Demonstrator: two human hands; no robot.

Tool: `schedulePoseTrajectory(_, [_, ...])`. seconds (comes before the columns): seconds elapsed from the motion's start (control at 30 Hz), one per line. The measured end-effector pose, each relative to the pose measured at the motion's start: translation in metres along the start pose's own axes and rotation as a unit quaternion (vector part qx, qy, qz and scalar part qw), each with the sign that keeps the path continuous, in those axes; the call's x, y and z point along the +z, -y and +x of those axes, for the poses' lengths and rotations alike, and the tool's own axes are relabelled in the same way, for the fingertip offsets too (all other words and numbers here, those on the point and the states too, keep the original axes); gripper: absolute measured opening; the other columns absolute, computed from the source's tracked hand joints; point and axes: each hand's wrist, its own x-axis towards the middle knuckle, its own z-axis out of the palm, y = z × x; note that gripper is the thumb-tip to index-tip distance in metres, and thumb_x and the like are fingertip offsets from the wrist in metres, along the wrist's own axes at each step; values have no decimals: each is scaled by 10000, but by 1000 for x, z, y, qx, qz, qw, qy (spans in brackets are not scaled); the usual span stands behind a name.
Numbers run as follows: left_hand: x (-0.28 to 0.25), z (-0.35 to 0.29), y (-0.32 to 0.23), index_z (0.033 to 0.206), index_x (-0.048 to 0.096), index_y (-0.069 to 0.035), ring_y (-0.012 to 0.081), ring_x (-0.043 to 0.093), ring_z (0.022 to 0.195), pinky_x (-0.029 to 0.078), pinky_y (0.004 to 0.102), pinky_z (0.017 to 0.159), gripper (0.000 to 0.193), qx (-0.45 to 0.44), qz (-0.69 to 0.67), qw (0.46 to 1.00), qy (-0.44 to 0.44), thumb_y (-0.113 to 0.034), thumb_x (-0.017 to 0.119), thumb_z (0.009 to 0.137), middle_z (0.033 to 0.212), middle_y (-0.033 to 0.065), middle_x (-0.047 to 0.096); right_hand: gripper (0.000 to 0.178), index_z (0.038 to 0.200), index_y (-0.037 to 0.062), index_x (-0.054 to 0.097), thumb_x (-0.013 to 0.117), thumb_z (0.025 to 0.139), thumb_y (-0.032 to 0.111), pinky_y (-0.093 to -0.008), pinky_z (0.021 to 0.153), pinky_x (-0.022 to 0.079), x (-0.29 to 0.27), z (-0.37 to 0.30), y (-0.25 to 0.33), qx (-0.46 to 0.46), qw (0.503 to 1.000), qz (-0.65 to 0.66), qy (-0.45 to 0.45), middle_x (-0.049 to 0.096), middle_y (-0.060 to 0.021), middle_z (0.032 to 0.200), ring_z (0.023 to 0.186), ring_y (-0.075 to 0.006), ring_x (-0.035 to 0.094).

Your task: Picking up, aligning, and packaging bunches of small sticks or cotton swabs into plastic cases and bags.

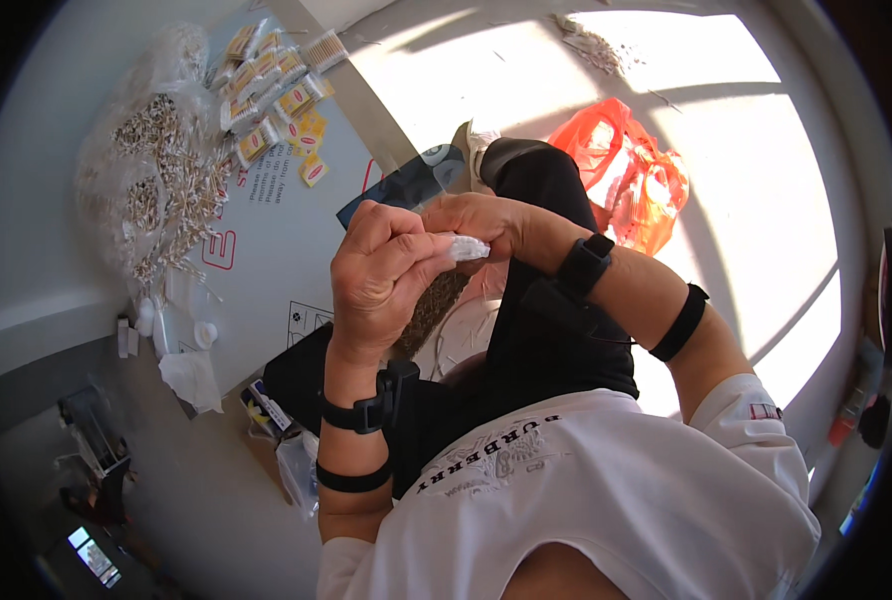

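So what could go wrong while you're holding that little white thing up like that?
The small white piece is pinched only at its ends, between the left hand and right hand, above the lap, so it might slip and drop. A jolt could also scatter the heap of small sticks lying loose on the board.

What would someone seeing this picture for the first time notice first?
First, the two hands meeting at the centre: the left hand and right hand together pinch a small white piece above the lap. Next, the bright orange plastic bag on the sunlit floor to the upper right. Then, at upper left, a clear bag of small pale sticks beside a cluster of small yellow packets on a light board.
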Motion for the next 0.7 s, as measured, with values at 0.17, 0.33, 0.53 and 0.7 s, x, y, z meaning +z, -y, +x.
schedulePoseTrajectory(0.17, [-8, -14, -7, 824, 645, -21, 178, 524, 709, 433, 271, 617, 168, -15, -11, 1000, -2, 13, 772, 720, 791, 35, 540, 206, 917, 20, 616, 503, 971, 184, -156, 316, 278, 11, -3, -4, -95, 978, -183, 19, 496, -9, 609, 371, -28, 376])
schedulePoseTrajectory(0.33, [-12, -18, -10, 804, 540, -11, 206, 500, 670, 415, 301, 590, 161, 2, 0, 999, 47, 14, 699, 798, 746, 66, 490, 225, 897, 26, 615, 499, 975, 203, -153, 316, 276, 15, 2, -17, 99, 993, 57, 29, 483, 7, 586, 378, -28, 380])
schedulePoseTrajectory(0.53, [-18, -34, -3, 808, 481, -8, 238, 496, 653, 417, 325, 588, 168, -51, -6, 998, 42, 0, 643, 854, 726, 86, 474, 318, 911, 38, 661, 522, 986, 314, -219, 422, 387, 20, 2, -9, 6, 988, -154, -17, 563, -31, 680, 497, -94, 510])
schedulePoseTrajectory(0.7, [-23, -44, 10, 831, 474, -12, 354, 545, 722, 451, 413, 635, 166, -117, 40, 992, 27, -14, 640, 843, 770, 140, 526, 295, 1057, 40, 714, 737, 841, 239, -312, 851, 465, 43, -35, 19, -310, 901, -291, -89, 635, -43, 955, 898, -127, 594])
